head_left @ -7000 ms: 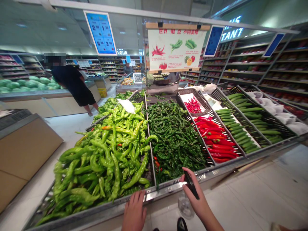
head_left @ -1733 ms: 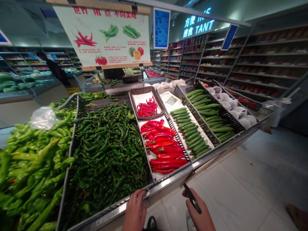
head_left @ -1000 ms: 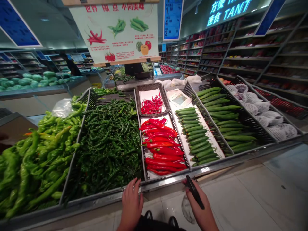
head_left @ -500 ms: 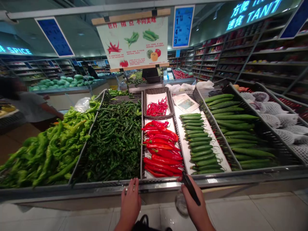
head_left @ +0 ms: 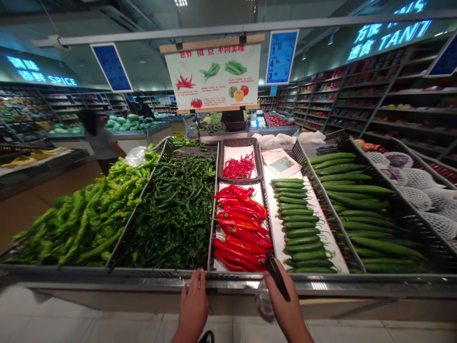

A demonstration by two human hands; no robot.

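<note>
Well, we are clamping a black phone [head_left: 275,275] in our right hand [head_left: 286,305], its long axis slanting toward the red chilies [head_left: 240,243], our left hand [head_left: 193,305] holding its fingers apart.

Left hand [head_left: 193,309] and right hand [head_left: 285,312] both bare, fingers slim, palms narrow. Fingernails too small to make out. Bare forearms [head_left: 183,337] tapering toward wrists, both cut off by lower edge of view. Just sliver of dark shoe [head_left: 206,338] at bottom edge, rounded toe only, material and markings too small to tell.
</note>
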